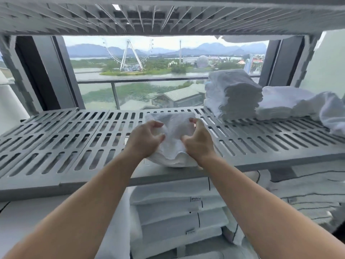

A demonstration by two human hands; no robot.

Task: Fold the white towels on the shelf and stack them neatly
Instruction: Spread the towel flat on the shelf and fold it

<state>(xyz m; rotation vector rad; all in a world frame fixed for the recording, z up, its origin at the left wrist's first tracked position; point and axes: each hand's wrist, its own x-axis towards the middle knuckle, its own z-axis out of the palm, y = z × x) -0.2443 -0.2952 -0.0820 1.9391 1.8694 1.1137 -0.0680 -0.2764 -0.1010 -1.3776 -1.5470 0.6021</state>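
Observation:
A small white towel (174, 131) lies on the grey slatted shelf (74, 135), its near edge hanging over the shelf's front lip. My left hand (144, 140) pinches its left side and my right hand (198, 141) pinches its right side, bunching the cloth between them. A neat stack of folded white towels (233, 94) stands at the back right of the shelf. Beside the stack lies a loose heap of unfolded white towels (298, 103), trailing off to the right edge.
Another slatted shelf (168, 15) hangs close overhead. Folded white linens (177, 212) fill the level below. Behind the shelf is a window with a balcony railing (115, 94). Upright shelf posts stand at both sides.

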